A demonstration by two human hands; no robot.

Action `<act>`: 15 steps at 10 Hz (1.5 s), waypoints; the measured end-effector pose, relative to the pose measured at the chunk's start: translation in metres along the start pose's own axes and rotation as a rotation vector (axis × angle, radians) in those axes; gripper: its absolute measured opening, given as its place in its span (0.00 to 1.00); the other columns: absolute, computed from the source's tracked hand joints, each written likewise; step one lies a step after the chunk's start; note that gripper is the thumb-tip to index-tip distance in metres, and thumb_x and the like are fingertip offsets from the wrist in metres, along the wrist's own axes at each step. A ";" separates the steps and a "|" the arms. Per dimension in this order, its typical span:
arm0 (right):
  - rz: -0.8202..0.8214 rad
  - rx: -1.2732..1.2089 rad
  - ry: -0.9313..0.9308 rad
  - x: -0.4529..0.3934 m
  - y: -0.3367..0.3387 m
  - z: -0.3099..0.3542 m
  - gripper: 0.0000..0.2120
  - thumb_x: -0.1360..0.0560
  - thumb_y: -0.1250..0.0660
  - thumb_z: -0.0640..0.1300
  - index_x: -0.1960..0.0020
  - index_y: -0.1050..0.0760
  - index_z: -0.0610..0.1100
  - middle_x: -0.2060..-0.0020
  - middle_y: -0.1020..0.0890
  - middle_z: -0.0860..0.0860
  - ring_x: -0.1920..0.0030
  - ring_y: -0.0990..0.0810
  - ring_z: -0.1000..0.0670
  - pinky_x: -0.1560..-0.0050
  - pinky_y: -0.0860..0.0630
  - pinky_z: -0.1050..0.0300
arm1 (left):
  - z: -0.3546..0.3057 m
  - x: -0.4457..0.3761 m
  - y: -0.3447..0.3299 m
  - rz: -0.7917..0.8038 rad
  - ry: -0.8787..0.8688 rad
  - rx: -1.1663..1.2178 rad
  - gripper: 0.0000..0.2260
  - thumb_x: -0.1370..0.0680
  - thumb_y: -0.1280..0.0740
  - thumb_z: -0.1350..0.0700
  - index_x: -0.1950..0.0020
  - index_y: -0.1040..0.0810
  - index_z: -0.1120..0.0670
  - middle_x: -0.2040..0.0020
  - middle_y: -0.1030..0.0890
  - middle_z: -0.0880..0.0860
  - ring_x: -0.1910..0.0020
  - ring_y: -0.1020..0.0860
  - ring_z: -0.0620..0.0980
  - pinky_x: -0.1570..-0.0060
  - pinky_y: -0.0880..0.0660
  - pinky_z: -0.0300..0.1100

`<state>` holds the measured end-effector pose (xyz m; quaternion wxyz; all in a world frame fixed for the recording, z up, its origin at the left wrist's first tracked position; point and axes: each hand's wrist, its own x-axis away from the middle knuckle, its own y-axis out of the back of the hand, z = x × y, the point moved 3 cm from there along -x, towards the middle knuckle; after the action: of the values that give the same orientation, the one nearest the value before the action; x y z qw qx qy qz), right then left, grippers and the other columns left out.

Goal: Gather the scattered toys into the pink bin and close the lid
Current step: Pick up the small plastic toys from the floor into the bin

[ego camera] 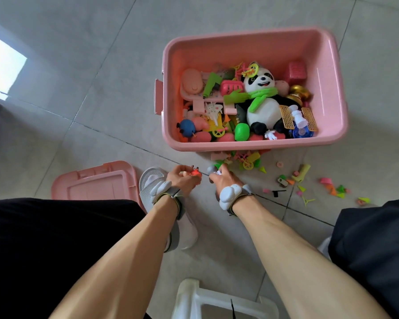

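While the left hand (182, 178) curls its fingers round a small orange-red toy (195, 172) just above the floor, the right hand (222, 178) beside it pinches a small white figure (217, 173) at its fingertips. Both wrists wear white, lumpy bands. Just beyond the right hand lies a heap of scattered toys (244, 161) — neon green, yellow and pink bits pressed against the near wall of the pink bin (251, 145). More small pieces trail off to the right across the grey tiles (332, 187). The bin stands open and well filled, a plush panda (262, 100) with a green scarf sitting among the plastic toys. Its pink lid (95, 183) lies flat on the floor to the left of the hands — apart from the bin, next to a grey slipper (149, 180). A white stool (217, 300) shows at the bottom edge, between the forearms.
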<state>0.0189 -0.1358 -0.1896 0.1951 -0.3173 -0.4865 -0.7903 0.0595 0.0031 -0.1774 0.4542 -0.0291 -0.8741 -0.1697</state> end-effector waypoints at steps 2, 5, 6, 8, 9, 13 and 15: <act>-0.057 -0.061 -0.021 0.030 0.029 0.001 0.14 0.25 0.41 0.34 0.41 0.26 0.41 0.40 0.28 0.41 0.43 0.26 0.40 0.46 0.29 0.56 | -0.015 0.029 -0.005 0.052 -0.090 -0.087 0.10 0.31 0.26 0.63 0.55 0.23 0.53 0.64 0.17 0.53 0.61 0.19 0.54 0.50 0.19 0.53; -0.174 -0.279 -0.036 0.093 0.079 -0.009 0.05 0.23 0.39 0.45 0.50 0.25 0.50 0.47 0.21 0.47 0.47 0.23 0.43 0.45 0.25 0.54 | -0.063 0.083 0.000 0.267 -0.211 -0.419 0.11 0.31 0.25 0.65 0.53 0.22 0.55 0.53 0.17 0.59 0.57 0.20 0.53 0.50 0.19 0.46; -0.249 -0.376 -0.021 0.105 0.095 -0.011 0.02 0.23 0.39 0.47 0.53 0.28 0.51 0.52 0.21 0.50 0.54 0.20 0.45 0.50 0.24 0.52 | -0.080 0.103 0.000 0.339 -0.286 -0.590 0.11 0.29 0.27 0.66 0.50 0.22 0.58 0.54 0.18 0.60 0.60 0.24 0.52 0.56 0.22 0.43; -0.321 -0.533 -0.045 0.094 0.124 -0.030 0.05 0.30 0.38 0.59 0.59 0.34 0.61 0.54 0.20 0.49 0.61 0.17 0.45 0.55 0.19 0.44 | -0.120 0.115 0.011 0.394 -0.389 -0.693 0.06 0.24 0.31 0.64 0.60 0.21 0.54 0.61 0.23 0.55 0.68 0.23 0.49 0.69 0.26 0.39; -0.356 -0.579 -0.053 0.117 0.151 -0.015 0.07 0.27 0.37 0.58 0.59 0.33 0.58 0.59 0.17 0.51 0.67 0.15 0.50 0.55 0.19 0.49 | -0.144 0.119 0.018 0.368 -0.472 -0.796 0.10 0.28 0.27 0.64 0.55 0.23 0.52 0.55 0.21 0.52 0.65 0.22 0.45 0.71 0.24 0.33; -0.422 -0.586 -0.095 0.072 0.179 0.009 0.10 0.22 0.37 0.52 0.54 0.33 0.46 0.56 0.23 0.46 0.58 0.22 0.45 0.55 0.24 0.51 | -0.174 0.075 0.031 0.163 -0.483 -0.704 0.10 0.26 0.30 0.64 0.49 0.24 0.53 0.51 0.23 0.54 0.64 0.25 0.48 0.76 0.28 0.32; -0.324 -0.580 -0.113 0.051 0.180 0.017 0.22 0.21 0.38 0.55 0.37 0.36 0.41 0.51 0.30 0.50 0.53 0.28 0.46 0.54 0.33 0.56 | -0.186 0.054 0.032 -0.106 -0.730 -0.905 0.13 0.26 0.34 0.60 0.45 0.23 0.45 0.42 0.23 0.49 0.50 0.22 0.52 0.56 0.23 0.43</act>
<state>0.0988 -0.2013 -0.0329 -0.0587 -0.3212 -0.2957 -0.8978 0.1805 -0.0328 -0.0265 0.0569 -0.2330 -0.8148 -0.5278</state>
